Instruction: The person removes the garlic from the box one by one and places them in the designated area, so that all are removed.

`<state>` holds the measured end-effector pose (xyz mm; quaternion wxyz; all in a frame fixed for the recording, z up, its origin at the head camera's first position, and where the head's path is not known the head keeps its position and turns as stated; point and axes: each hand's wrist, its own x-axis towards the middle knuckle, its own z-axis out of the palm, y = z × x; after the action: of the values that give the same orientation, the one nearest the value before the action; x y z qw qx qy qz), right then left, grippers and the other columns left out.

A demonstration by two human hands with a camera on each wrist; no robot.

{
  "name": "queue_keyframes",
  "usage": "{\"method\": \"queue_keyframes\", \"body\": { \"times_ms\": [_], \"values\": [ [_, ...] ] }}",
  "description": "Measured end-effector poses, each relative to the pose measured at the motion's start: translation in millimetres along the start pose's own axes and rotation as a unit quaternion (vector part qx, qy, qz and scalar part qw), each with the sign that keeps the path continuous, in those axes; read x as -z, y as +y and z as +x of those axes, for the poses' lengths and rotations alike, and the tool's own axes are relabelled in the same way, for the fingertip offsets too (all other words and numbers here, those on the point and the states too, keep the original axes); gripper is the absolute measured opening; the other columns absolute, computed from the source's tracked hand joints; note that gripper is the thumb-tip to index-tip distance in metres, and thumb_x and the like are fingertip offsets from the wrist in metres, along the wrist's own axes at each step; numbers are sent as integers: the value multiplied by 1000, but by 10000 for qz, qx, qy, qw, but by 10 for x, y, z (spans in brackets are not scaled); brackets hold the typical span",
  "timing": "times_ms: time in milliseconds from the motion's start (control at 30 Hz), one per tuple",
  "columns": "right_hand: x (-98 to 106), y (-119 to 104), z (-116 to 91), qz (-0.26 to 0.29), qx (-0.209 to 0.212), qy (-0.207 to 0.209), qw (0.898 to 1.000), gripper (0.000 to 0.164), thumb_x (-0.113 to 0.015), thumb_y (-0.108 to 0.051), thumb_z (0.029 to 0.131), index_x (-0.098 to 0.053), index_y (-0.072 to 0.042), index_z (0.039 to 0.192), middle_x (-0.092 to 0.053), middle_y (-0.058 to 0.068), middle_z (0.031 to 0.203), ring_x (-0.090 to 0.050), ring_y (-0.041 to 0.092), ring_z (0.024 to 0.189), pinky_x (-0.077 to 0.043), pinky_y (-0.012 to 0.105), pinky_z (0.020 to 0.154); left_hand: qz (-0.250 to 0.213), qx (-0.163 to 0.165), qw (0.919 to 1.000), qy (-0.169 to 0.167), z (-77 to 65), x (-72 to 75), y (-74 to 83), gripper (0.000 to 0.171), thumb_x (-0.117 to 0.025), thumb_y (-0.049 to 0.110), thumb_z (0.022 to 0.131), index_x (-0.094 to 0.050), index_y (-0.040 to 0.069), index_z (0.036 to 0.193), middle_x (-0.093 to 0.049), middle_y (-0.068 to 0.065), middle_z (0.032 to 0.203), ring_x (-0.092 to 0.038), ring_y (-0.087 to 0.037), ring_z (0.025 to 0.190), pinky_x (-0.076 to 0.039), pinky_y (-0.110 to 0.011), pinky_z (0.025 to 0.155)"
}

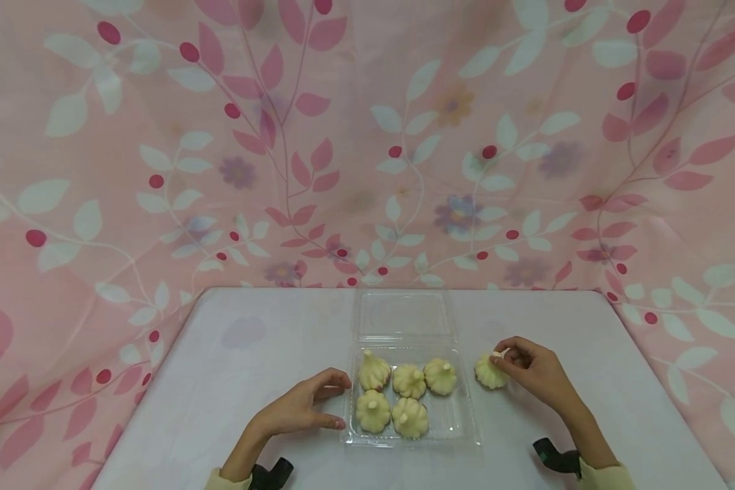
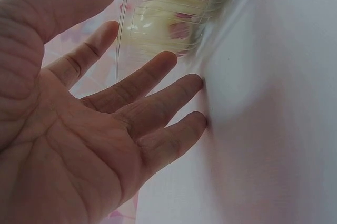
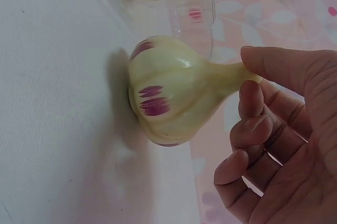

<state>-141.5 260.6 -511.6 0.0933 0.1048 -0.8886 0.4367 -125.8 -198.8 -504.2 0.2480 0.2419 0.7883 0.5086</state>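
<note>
A clear plastic clamshell container (image 1: 453, 416) stands mid-table with its lid (image 1: 406, 315) folded back. Inside sit several pale garlic bulbs (image 1: 410, 416), stems upward, in two rows; the front right spot shows bare plastic. To the right of the container, my right hand (image 1: 542, 374) pinches a garlic bulb (image 3: 163, 92) by its stem between thumb and forefinger. Purple streaks mark the side of this bulb, and its base is close over the tabletop. My left hand (image 1: 300, 408) is at the container's left wall, fingers spread and loosely bent, holding nothing.
A white table (image 1: 269, 327) carries everything. Behind it hangs a pink curtain (image 1: 367, 177) printed with leaves and berries. Black wrist-camera mounts (image 1: 556, 457) stick out from both forearms, near the front of the table.
</note>
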Motion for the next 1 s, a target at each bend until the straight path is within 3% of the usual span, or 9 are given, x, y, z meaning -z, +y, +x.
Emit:
{"method": "queue_keyframes", "body": {
  "times_ms": [433,700,1000],
  "values": [
    [0,-58,6,26,-140,-187,9997,21,-80,-24,85,-67,-15,98,-56,-3,69,-52,9,58,-43,24,48,24,-46,10000,4,-2,-1,-5,64,-84,22,81,-49,11,134,-54,-10,134,-49,-34,131,-37,-50,108],
    [71,-109,-14,-164,67,-55,9998,26,-80,-23,84,-67,-11,103,-58,-4,71,-54,10,59,-45,23,50,0,-74,10000,11,-6,0,-21,65,-84,21,80,-49,13,134,-53,-9,135,-49,-33,131,-37,-49,108],
    [123,-207,-23,-54,201,3,9998,23,-80,-22,84,-66,-18,102,-57,-5,71,-50,10,57,-40,22,45,-30,-94,10000,1,-8,3,0,64,-84,20,81,-49,10,134,-53,-8,133,-49,-33,131,-37,-48,108]
  ]
}}
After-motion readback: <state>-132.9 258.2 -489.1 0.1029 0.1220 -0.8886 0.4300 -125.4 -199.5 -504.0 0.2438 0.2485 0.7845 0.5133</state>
